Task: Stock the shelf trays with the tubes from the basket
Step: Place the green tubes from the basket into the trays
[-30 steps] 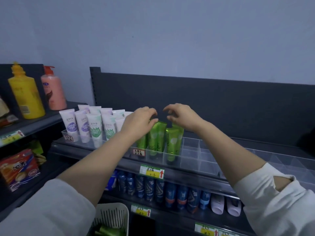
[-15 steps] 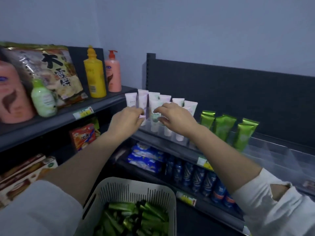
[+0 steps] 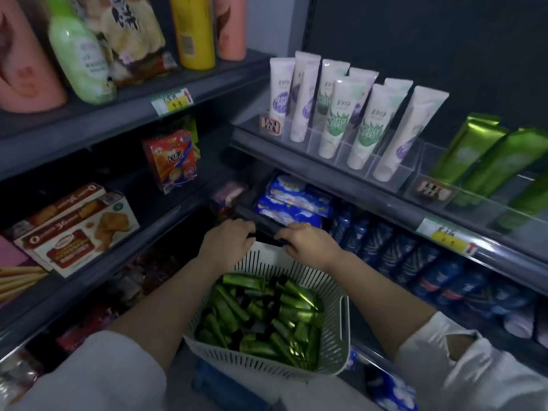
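At 9 o'clock in the view, biscuit boxes (image 3: pixel 77 229) lie on a side shelf, no part of the job.

The left hand (image 3: pixel 226 241) hangs over the far rim of the basket (image 3: pixel 341 336), knuckles up and fingers loosely curled downward. Nothing shows in its grip, so it reads as empty and relaxed. The basket sits low at 6 o'clock, close to the person's body, probably so that both arms can reach in without stretching. It is heaped with loose green tubes (image 3: pixel 267 315) lying every which way, so most of the stock is not yet on the shelf.

The right hand (image 3: pixel 308 243) mirrors the left, just beside it at the same rim. Its fingers are curled too and no tube is visible in its grip. Whether its fingertips touch the rim or the dark shelf edge behind cannot be told. Both hands seem poised to dip in for the next tubes.

At 1 o'clock, white tubes (image 3: pixel 341 114) stand cap-down in clear trays (image 3: pixel 397 176), leaning back so their labels face out. At 3 o'clock, a few shelved green tubes (image 3: pixel 486 161) stand the same way. Their tray appears to have room farther right.
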